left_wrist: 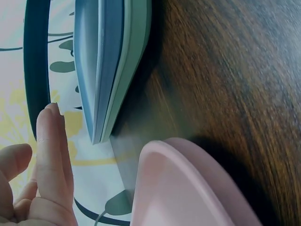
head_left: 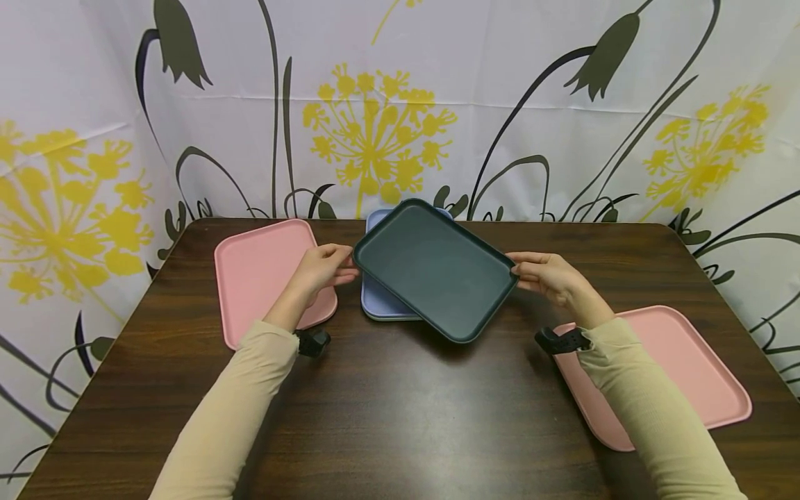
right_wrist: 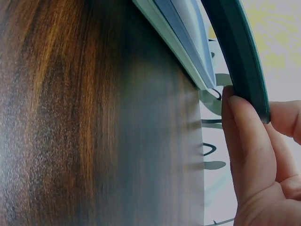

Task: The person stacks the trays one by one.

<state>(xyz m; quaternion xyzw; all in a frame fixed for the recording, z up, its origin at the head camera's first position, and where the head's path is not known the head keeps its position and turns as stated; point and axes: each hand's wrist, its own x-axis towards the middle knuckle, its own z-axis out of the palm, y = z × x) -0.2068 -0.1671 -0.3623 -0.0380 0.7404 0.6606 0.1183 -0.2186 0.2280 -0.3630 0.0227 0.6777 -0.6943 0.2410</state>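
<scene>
Head view: dark green tray (head_left: pixel 437 271) hides much of blue tray (head_left: pixel 381 300). Right sleeve (head_left: pixel 656 410) covers part of right-hand pink tray (head_left: pixel 695 368). Both wrist views crop dark green tray.

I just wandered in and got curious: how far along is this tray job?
Looks done: the blue tray sits on a pale green tray. In hand: the dark green tray, raised above that stack at an angle between the left hand and right hand. Perhaps left, if it's stacking: the left pink tray and right pink tray, lying apart.
</scene>
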